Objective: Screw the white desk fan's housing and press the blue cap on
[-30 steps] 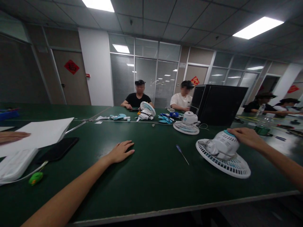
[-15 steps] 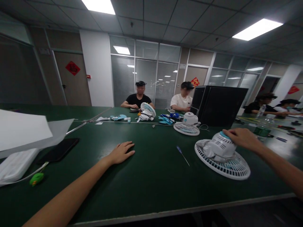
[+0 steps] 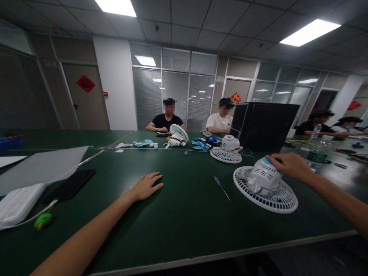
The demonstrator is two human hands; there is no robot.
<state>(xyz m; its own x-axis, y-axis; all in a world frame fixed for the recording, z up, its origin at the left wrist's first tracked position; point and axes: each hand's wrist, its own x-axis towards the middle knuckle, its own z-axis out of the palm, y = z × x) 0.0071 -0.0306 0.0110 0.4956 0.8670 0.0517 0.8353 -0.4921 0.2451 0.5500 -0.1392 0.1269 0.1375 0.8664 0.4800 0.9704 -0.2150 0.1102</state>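
Observation:
My left hand (image 3: 147,186) lies flat on the green table, palm down, with its fingers apart and nothing in it. On the right, my right hand (image 3: 290,165) has its fingers closed on the light-blue top of a white fan (image 3: 266,188). The fan rests face down, its round slatted grille against the table and its motor housing upward. Between my hands lies a screwdriver (image 3: 221,188) with a blue handle, nearer to the fan. My right fingertips are partly hidden behind the hand.
A second white fan (image 3: 230,143) sits face down farther back, before a black computer case (image 3: 264,126). Across the table are two people, a tilted fan (image 3: 178,136) and blue parts (image 3: 200,145). At left lie a black phone (image 3: 70,186), a white box (image 3: 20,203) and paper sheets (image 3: 46,165).
The fan under my right hand has shifted slightly left and away from me, the hand with it. A white sheet at far left has moved mostly out of view, uncovering a blue tray. My left hand stays put.

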